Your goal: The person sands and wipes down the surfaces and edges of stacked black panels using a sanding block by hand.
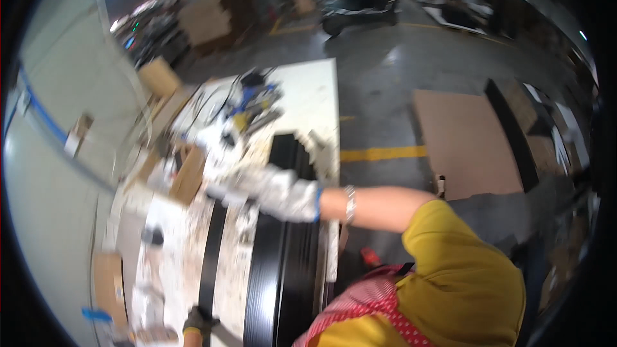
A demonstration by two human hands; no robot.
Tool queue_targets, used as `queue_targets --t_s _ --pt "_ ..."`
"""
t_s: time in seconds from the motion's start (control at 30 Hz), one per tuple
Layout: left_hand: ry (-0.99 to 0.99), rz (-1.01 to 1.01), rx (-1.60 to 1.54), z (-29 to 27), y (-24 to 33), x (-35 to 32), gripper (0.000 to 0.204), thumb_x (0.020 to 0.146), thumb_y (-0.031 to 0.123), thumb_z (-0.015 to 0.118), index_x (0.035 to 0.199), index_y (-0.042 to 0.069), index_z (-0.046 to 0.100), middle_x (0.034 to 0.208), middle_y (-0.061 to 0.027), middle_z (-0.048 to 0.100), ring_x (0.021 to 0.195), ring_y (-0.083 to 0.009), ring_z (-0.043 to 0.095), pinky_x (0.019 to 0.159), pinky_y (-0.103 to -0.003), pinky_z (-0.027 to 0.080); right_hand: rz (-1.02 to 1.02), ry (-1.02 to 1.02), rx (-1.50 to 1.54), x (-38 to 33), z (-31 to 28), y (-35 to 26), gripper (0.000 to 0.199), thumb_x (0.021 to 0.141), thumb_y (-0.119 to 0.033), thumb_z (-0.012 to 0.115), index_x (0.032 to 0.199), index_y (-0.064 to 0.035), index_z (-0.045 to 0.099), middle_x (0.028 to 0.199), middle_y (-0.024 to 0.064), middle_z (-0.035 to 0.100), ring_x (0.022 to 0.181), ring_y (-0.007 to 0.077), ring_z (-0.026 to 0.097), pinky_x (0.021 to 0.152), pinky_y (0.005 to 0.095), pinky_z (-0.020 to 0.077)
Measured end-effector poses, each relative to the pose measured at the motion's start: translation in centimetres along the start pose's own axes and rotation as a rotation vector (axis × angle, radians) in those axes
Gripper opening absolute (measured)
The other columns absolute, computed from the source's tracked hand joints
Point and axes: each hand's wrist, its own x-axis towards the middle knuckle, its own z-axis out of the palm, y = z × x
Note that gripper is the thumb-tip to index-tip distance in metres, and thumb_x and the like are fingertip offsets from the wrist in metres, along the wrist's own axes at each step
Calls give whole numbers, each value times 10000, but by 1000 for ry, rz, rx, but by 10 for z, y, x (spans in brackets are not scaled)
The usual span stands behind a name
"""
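Note:
My right hand (273,193), in a white glove with a blue cuff, reaches left across the table over long black profiles (263,283). It is smeared by motion, so its fingers and anything in them cannot be made out. Its fingertips are near the far end of a narrow black strip (213,250), which lies lengthwise on the table left of the profiles. At the bottom edge my left hand (200,319), in a dark glove with a yellowish cuff, is closed around the strip's near end.
The white, marked worktable (308,83) carries hand tools and cables (254,103) at its far end. An open cardboard box (187,173) sits by the left wall. On the floor to the right lies a large brown board (466,141), beside a long black piece (511,135).

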Motion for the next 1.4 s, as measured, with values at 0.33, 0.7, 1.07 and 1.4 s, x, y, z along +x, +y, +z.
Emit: queue_targets --t_s 0.33,0.7,1.07,1.4 --pt "83 -80 -157 -73 70 -70 646 759 499 790 1235 91 634 1225 -201 648 1129 -396 630 971 -465 514 691 308 1234 6 -24 -18 456 865 97 645 1314 52 583 1186 155 624 1130 254 620 943 326 558" --pt "237 148 -220 -60 47 -89 916 782 419 783 1497 59 339 1320 -269 589 1136 -454 613 965 -488 513 918 398 1427 14 -44 -33 353 948 39 617 1294 60 549 1237 137 585 1093 209 628 897 338 603" --pt "621 348 -115 -205 71 -176 934 659 135 779 1498 17 387 1295 -247 621 1174 -373 633 1016 -420 502 172 134 1015 46 -35 -120 349 893 -134 738 1206 -84 591 1192 95 629 1188 226 610 1036 426 545" --pt "424 299 -71 -270 183 -338 912 725 312 769 1491 -19 399 1229 -252 638 1096 -395 635 966 -459 496 -273 32 302 108 -124 -81 458 1037 -238 456 1450 -42 477 1407 151 573 1284 284 574 1109 356 437"
